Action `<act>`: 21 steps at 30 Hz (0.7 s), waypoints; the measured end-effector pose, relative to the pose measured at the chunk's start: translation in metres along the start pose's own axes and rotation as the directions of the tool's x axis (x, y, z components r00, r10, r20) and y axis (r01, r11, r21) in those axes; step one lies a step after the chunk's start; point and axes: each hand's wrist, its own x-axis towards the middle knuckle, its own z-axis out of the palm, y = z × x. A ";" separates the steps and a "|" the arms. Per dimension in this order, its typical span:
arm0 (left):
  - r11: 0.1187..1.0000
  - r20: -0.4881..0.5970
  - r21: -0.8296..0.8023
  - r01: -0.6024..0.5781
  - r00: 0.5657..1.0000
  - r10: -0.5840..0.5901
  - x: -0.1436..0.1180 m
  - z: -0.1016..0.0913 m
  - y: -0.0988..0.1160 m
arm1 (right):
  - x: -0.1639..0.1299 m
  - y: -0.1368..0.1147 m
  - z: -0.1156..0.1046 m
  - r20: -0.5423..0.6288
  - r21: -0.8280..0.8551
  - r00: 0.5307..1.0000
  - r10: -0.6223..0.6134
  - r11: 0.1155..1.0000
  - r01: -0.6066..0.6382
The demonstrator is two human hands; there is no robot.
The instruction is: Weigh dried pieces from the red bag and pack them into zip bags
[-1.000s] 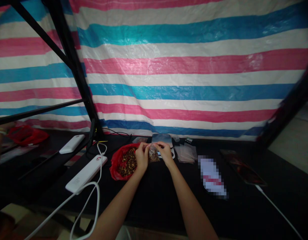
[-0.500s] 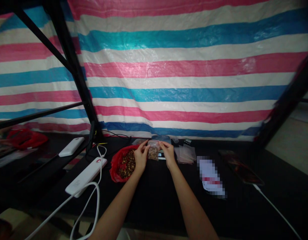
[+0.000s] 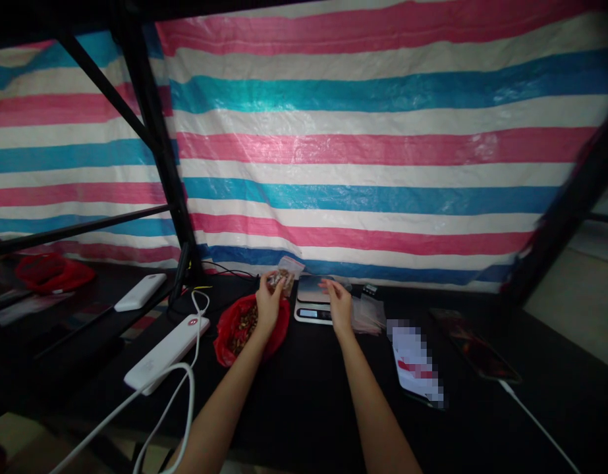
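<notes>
My left hand (image 3: 267,304) holds a small clear bag of brown nuts (image 3: 282,275) up at the far edge of the black table, above a red plastic bag of loose nuts (image 3: 239,324). My right hand (image 3: 339,303) hovers over the near right corner of a small digital scale (image 3: 313,296), fingers loosely apart, holding nothing that I can see. The scale's plate is bare.
A stack of clear small bags (image 3: 369,309) lies right of the scale. Further right are a blurred white packet (image 3: 415,363) and a phone on a white cable (image 3: 475,345). Two white power banks (image 3: 166,345) (image 3: 139,291) with cables lie left. A striped tarp (image 3: 363,151) hangs behind.
Both hands held the filled bag in front of the scale. Now the left hand alone has lifted it up and to the left, and the right hand has let go beside the scale.
</notes>
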 end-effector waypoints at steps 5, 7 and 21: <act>0.792 0.030 0.605 -0.081 0.996 0.078 0.029 -0.029 -0.026 | -0.004 0.007 -0.034 -0.049 -0.795 0.984 -0.170 0.603 0.065; 0.669 0.047 0.735 -0.111 0.992 0.113 0.030 -0.038 -0.033 | -0.006 0.012 -0.043 -0.035 -0.905 0.991 -0.126 0.425 0.023; 0.621 0.273 0.686 -0.380 0.925 0.264 0.003 -0.020 0.004 | -0.005 0.001 -0.048 -0.136 -0.956 0.988 0.071 0.251 -0.150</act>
